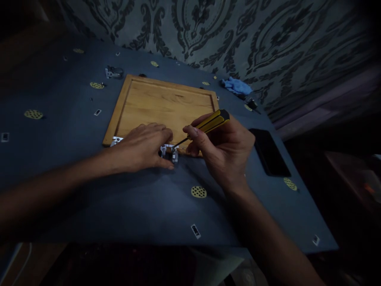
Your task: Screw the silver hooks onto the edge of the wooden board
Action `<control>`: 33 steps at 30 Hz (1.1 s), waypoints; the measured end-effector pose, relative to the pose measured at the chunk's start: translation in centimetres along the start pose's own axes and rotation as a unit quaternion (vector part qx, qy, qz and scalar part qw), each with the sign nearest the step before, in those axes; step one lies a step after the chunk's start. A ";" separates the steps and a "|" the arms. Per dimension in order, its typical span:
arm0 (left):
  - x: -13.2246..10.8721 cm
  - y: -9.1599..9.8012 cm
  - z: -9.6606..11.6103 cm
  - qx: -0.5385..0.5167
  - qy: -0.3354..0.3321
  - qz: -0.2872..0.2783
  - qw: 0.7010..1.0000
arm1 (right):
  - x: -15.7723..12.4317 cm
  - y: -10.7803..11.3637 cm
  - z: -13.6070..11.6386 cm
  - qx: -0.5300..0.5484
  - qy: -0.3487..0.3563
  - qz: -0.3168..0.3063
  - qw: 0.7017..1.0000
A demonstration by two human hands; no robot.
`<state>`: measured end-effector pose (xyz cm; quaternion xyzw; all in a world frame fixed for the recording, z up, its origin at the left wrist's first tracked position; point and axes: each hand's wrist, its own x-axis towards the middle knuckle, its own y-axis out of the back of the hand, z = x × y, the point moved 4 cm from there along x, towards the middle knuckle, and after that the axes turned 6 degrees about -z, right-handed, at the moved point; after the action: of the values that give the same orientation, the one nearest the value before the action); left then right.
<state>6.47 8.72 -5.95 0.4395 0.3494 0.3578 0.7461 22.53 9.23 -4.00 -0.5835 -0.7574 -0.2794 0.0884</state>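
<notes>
A framed wooden panel [166, 105] lies flat on the blue patterned table. My right hand [223, 149] grips a yellow and black screwdriver [212, 121], its thin shaft slanting down to the left. The tip meets a metal hinge [174, 154] at the panel's near edge. Over the panel's near left part rests my left hand [145, 147], fingers and thumb closed round the side of that hinge and hiding part of it. Beyond my left wrist, another metal fitting [116, 140] shows at the near left corner.
A loose hinge [114, 72] lies past the panel's far left corner, with small screws near it. Toward the back right are a blue cloth or glove [236, 85] and a small dark object [252, 104]. A black phone [270, 153] lies at the right. A patterned wall [208, 31] rises behind.
</notes>
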 end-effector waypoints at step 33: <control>-0.2 -1.2 0.7 0.025 -0.028 0.054 0.998 | -0.3 -0.6 0.0 0.012 0.006 0.032 0.999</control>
<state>7.19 7.83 -6.78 0.4859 0.3129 0.3761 0.7243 22.08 8.90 -4.26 -0.6046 -0.7411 -0.2708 0.1092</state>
